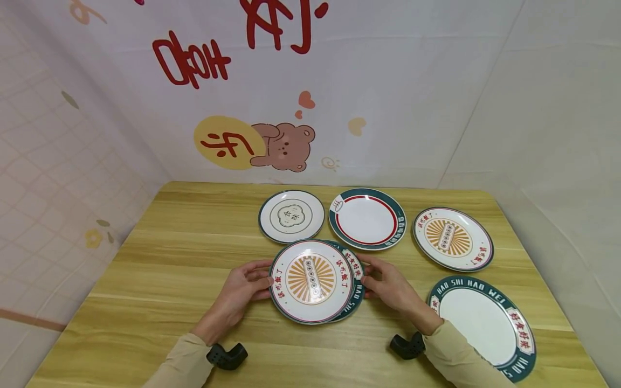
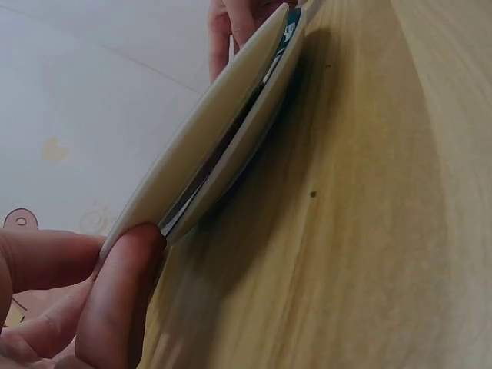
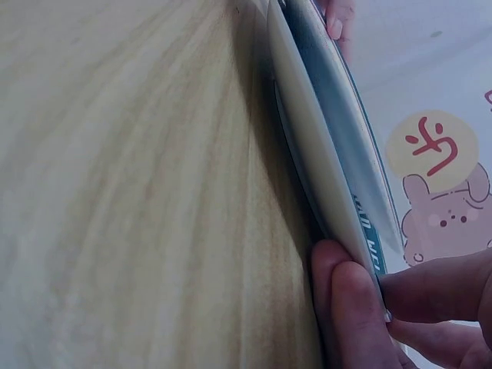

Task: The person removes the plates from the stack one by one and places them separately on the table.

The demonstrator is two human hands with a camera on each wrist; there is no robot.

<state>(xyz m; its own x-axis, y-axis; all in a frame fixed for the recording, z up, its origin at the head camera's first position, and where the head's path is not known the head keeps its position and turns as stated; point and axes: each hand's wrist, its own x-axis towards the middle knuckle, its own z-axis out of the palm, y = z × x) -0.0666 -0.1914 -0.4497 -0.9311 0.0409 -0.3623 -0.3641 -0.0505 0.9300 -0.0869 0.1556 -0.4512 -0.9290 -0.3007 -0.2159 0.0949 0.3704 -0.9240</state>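
A white plate with an orange sunburst [image 1: 301, 307] lies over a green-rimmed plate [image 1: 358, 293], which shows along its right side. My left hand [image 1: 237, 293] pinches the sunburst plate's left edge, thumb on top. In the left wrist view, its fingers [image 2: 123, 288] are at that rim, and a narrow gap runs between the two plates. On the other side, my right hand [image 1: 390, 283] pinches the green-rimmed plate's right edge. The right wrist view has its fingers [image 3: 357, 304] under that rim. Whether another plate lies beneath is unclear.
Behind the stack are a small white plate with a dark rim [image 1: 310, 215] and a green-and-red-rimmed plate [image 1: 366, 218]. To the right lie another sunburst plate [image 1: 477, 231] and a large green-rimmed plate [image 1: 477, 318]. A wooden table [image 1: 184, 242] meets the printed backdrop [image 1: 402, 151].
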